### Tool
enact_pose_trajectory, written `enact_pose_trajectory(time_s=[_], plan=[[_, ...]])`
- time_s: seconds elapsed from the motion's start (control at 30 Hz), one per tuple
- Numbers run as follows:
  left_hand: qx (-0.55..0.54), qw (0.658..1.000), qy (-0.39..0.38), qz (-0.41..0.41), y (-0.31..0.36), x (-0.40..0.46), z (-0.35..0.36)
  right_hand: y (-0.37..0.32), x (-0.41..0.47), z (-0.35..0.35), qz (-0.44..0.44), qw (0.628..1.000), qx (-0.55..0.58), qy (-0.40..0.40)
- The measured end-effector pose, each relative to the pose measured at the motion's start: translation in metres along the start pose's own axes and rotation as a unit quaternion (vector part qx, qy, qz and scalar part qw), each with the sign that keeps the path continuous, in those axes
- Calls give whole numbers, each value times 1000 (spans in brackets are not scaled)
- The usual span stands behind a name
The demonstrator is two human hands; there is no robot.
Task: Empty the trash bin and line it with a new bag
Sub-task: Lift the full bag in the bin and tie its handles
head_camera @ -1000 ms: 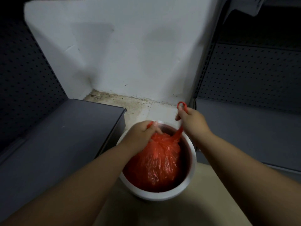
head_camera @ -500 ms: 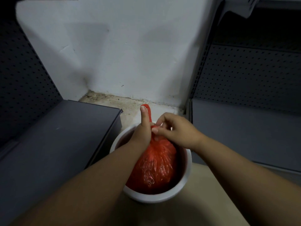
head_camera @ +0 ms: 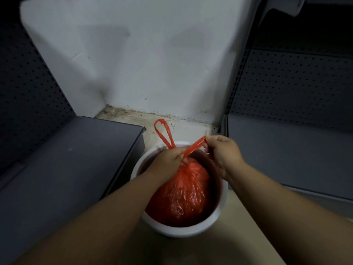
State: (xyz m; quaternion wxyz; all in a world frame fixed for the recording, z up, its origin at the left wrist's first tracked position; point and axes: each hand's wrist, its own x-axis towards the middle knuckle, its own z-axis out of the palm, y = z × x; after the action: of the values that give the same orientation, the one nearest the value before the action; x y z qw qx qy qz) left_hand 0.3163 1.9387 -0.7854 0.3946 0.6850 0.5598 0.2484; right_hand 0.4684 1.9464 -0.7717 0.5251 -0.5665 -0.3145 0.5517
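Note:
A round white trash bin (head_camera: pixel 183 229) stands on the floor between two shelf units. Inside it sits a full red plastic bag (head_camera: pixel 183 192), gathered at the top. My left hand (head_camera: pixel 168 161) grips the bag's neck, and one red handle loop (head_camera: pixel 163 132) sticks up behind it. My right hand (head_camera: pixel 222 153) pinches the end of the other red handle (head_camera: pixel 193 147), stretched taut up and to the right from the neck. The bag's bottom is hidden by the bin wall.
A dark grey shelf (head_camera: pixel 76 159) lies close on the left and another grey shelf (head_camera: pixel 286 150) on the right, both with perforated back panels. A white wall (head_camera: pixel 143 64) stands behind, above a dirty strip of floor (head_camera: pixel 137 115). Beige floor (head_camera: pixel 219 251) lies in front of the bin.
My hands were together at the bag's neck; now my right hand has pulled one handle out to the right, and the other loop stands free above my left hand.

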Motion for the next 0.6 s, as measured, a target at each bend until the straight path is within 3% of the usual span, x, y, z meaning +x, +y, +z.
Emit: enact_pose_trajectory(time_s=[0.07,0.13,0.2,0.27,0.33,0.5,0.6], plan=[[40,999,11,15,-3,-1,0,8,-1,2,21,999,35,-12],[26,999,38,10,-4,-2,0,15,-5,3,28,999,-19,-35],[16,998,63,2,-3,-3,1,20,-14,5,22,986,-144,-82],[5,996,84,-1,-4,-3,2,26,-19,8,-2,945,-297,-139],[-11,995,96,-5,-4,-2,2,29,-20,14,-31,912,-377,-160],[-15,994,110,-18,-4,-1,2,35,-11,17,-44,909,-388,-145],[7,990,137,-45,-5,1,5,37,-11,17,-89,886,-430,-146]])
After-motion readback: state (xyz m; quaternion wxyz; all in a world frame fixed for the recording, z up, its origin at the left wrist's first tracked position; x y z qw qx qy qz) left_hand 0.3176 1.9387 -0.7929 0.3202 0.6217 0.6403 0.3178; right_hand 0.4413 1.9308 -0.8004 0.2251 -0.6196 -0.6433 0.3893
